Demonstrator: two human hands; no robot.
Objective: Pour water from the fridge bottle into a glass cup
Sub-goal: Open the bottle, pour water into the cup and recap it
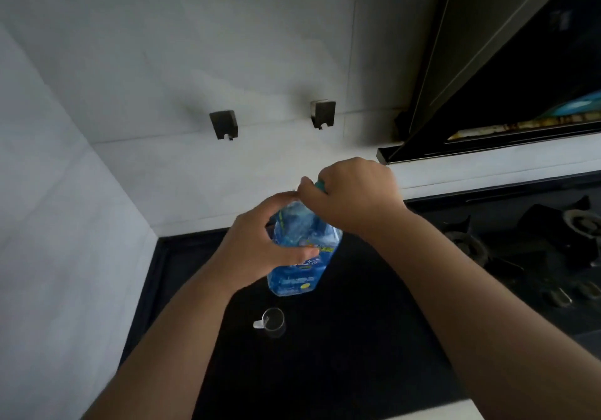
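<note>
Above the black counter (325,354), left hand (257,250) gripped the water bottle (302,257); right hand (354,192) clenched its teal cap (320,185); glass cup (274,322), at 6 o'clock, sat unfilled.

no text can be read here. the blue label on the bottle (302,257) carries white lettering at about 6 o'clock from the picture's centre, with a yellow-green patch beside it and a small yellow dot lower down, but motion blur leaves every word and number illegible. nothing else in view bears writing.
</note>
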